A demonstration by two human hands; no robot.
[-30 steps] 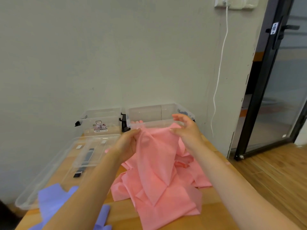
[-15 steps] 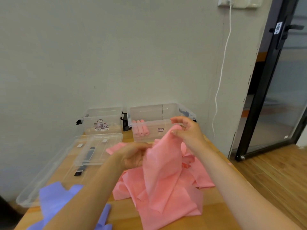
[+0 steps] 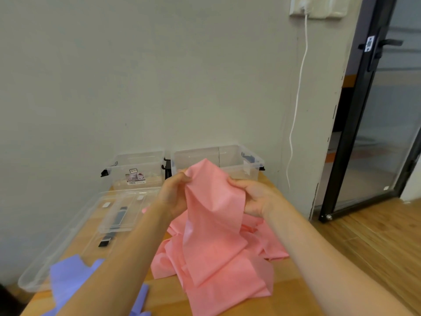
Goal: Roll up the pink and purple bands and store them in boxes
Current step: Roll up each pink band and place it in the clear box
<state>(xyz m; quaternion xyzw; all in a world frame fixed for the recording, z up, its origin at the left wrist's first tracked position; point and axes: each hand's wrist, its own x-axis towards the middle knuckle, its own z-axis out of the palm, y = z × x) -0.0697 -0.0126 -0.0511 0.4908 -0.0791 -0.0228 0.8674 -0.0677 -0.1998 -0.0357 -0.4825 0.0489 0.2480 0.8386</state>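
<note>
A long pink band [image 3: 211, 224] hangs lifted above a heap of pink bands [image 3: 259, 252] on the wooden table [image 3: 164, 299]. My left hand [image 3: 174, 197] pinches its upper left edge and my right hand [image 3: 252, 197] grips its upper right edge, so the top stands up between them. Purple bands [image 3: 68, 279] lie at the near left, partly under my left forearm. Two clear boxes stand against the wall: the left box [image 3: 136, 169] and the right box [image 3: 237, 160], whose inside the raised band hides.
Two clear lids [image 3: 75, 226] with black clips lie on the table's left side. A white cable [image 3: 296, 106] hangs down the wall from a socket. A dark-framed glass door [image 3: 373, 124] and wooden floor are to the right of the table.
Both hands have come closer together and taken the band's top edge from either side. The raised band now covers the pink rolls that showed in the right box.
</note>
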